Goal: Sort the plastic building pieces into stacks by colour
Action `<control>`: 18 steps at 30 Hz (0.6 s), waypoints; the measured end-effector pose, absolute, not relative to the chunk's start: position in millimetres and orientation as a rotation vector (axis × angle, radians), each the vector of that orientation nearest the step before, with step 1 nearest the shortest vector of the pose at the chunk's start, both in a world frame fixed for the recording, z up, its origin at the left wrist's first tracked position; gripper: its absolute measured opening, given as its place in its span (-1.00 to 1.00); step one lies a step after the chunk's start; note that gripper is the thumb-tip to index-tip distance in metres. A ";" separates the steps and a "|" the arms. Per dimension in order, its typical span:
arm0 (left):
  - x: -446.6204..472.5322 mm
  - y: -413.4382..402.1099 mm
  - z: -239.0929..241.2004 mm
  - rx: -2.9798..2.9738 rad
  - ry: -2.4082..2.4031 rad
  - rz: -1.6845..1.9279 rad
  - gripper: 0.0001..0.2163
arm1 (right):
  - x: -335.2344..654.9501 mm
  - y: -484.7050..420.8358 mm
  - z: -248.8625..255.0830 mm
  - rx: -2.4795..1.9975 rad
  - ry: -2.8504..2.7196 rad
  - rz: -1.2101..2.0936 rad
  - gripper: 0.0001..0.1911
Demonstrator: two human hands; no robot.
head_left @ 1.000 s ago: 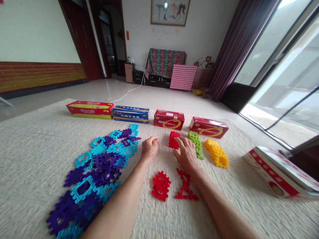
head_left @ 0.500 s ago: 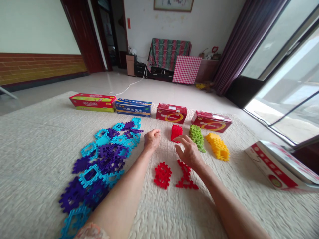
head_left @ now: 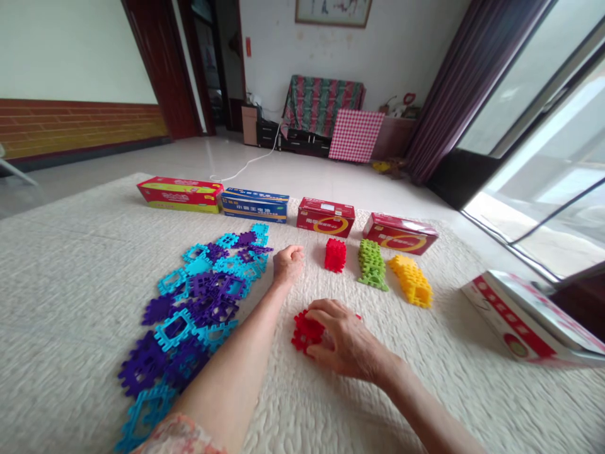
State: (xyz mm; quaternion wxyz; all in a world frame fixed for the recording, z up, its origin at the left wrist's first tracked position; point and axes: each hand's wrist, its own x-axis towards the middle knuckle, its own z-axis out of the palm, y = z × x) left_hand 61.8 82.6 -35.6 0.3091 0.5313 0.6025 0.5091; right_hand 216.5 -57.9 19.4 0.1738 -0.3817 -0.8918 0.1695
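My right hand (head_left: 341, 334) arches over a flat, glossy red piece (head_left: 301, 333), notched along its rim and pierced by openings, well in from the far edge of the quilted mat (head_left: 75, 252); whether I grip it, I cannot tell. My left hand (head_left: 288, 265) is clenched.

Red plastic building pieces (head_left: 301, 332), their edges notched, lie flat and partly covered at the frame's lower center, while a compact stack of matching red pieces (head_left: 335, 255) sits just right of center
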 end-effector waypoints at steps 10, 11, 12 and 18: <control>64.0 82.3 -30.3 1.378 1.615 1.305 -0.69 | 227.3 -30.8 2.8 -1.267 -2.156 0.455 -0.72; 64.1 82.7 -30.3 1.379 1.620 1.298 -0.69 | 230.4 -25.0 -0.7 -1.356 -2.077 0.411 -0.68; 64.2 83.1 -30.5 1.377 1.622 1.294 -0.69 | 233.6 -19.8 -3.8 -1.437 -2.023 0.364 -0.64; 63.5 85.7 -33.8 1.381 1.615 1.304 -0.68 | 254.4 -10.5 -8.3 -1.592 -2.084 0.114 -0.51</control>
